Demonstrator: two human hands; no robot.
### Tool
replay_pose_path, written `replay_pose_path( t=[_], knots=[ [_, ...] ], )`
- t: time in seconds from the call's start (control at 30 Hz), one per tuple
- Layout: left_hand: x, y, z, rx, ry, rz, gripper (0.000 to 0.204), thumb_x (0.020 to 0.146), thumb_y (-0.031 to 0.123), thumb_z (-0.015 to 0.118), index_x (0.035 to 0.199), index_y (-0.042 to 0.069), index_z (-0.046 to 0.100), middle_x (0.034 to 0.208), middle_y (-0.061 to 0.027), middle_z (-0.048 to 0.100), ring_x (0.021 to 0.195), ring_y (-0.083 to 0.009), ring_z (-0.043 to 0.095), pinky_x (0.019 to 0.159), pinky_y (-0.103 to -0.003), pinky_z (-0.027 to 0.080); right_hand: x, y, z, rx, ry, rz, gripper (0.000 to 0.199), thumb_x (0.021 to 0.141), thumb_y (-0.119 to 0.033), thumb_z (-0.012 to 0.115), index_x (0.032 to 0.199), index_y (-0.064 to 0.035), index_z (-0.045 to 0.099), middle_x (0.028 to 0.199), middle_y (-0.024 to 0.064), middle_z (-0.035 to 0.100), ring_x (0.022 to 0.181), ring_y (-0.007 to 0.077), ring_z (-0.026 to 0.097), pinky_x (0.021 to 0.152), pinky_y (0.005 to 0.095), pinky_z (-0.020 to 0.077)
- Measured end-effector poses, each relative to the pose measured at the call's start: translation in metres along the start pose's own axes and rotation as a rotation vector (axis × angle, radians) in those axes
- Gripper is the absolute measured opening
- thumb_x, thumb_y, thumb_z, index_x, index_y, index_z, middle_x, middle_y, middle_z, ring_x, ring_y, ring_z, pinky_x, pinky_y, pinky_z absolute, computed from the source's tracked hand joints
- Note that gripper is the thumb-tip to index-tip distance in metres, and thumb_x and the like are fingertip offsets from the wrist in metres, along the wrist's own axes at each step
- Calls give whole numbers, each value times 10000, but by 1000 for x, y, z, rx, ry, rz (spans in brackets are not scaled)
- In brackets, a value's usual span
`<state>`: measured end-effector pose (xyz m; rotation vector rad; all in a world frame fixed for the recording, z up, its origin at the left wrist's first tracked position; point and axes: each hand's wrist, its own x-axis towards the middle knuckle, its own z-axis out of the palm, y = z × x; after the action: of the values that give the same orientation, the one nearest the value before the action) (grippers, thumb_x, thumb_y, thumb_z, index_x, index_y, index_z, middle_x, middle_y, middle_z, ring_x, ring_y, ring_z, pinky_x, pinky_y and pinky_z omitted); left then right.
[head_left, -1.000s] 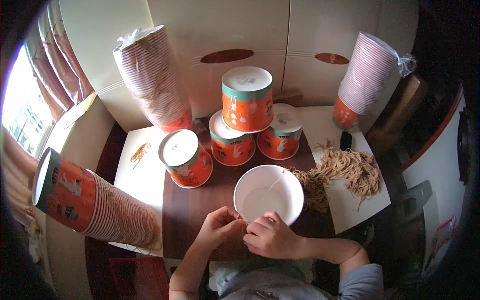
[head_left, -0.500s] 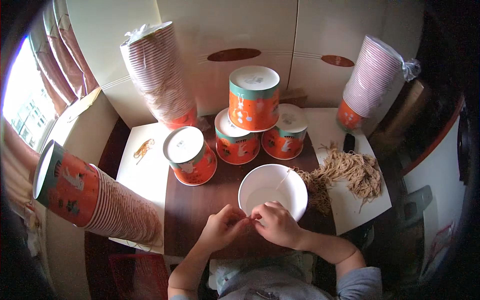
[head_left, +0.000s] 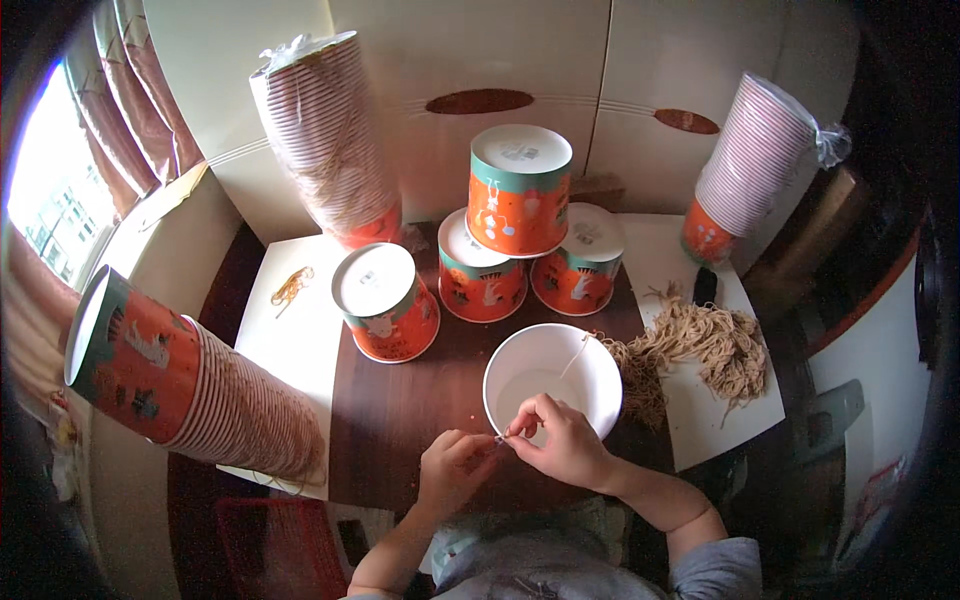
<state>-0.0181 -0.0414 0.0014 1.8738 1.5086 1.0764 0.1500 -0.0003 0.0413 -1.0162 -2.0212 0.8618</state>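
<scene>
Both hands pinch a thin string at the near rim of the white paper bucket (head_left: 553, 385): left hand (head_left: 455, 470), right hand (head_left: 560, 440). Keep the string taut and pinch close to the rim.

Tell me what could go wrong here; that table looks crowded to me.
The upright white cup sits at the fingertips of both hands, so a tug on the string could tip it. The top inverted cup balances on two others and might topple if the table is jolted. The string pile could snag.
</scene>
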Motion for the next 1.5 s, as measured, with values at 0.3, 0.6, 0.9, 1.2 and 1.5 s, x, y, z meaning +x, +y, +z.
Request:
replay_pose_path(
  t=[0.3, 0.6, 0.9, 1.2, 1.5],
  knots=[
    [1, 5, 2, -94, 163, 121, 162, 678, 21, 652, 834, 47, 618, 767, -82, 619, 672, -170, 604, 608, -259, 481, -1, 1, -1, 11, -15, -26, 238, 692, -33, 650, 823, -39, 451, 755, 47, 571, 666, 148, 563, 598, 259, 459],
    [4, 11, -2, -340, 25, -85, 148, 725, 25, 644, 864, -2, 602, 783, -70, 620, 685, -83, 565, 608, -209, 454, -2, 0, 0, 63, -14, -6, 241, 697, -48, 626, 834, -64, 427, 734, 35, 556, 656, 181, 567, 672, 323, 421],
    [6, 3, -1, -572, -81, -267, 132, 772, 55, 618, 880, -14, 589, 807, -40, 613, 718, -72, 542, 646, -205, 447, 0, 0, -4, -56, -40, -60, 196, 689, -64, 651, 792, -78, 484, 740, 13, 575, 639, 151, 560, 694, 293, 404],
    [8, 1, -9, -1116, -349, -503, 108, 818, 116, 574, 866, 22, 552, 804, 14, 548, 700, -36, 481, 601, -164, 387, -1, 3, -6, -212, -28, -174, 265, 660, -73, 652, 876, -77, 498, 799, 13, 570, 770, 167, 558, 742, 306, 390],
    [10, -2, -8, -1298, -380, -564, 87, 829, 121, 552, 866, 44, 536, 767, 28, 528, 599, -30, 441, 511, -151, 334, 5, 1, -23, -50, -217, -90, 279, 673, -103, 647, 926, -85, 530, 765, 21, 573, 726, 177, 566, 782, 344, 394]
  ],
)
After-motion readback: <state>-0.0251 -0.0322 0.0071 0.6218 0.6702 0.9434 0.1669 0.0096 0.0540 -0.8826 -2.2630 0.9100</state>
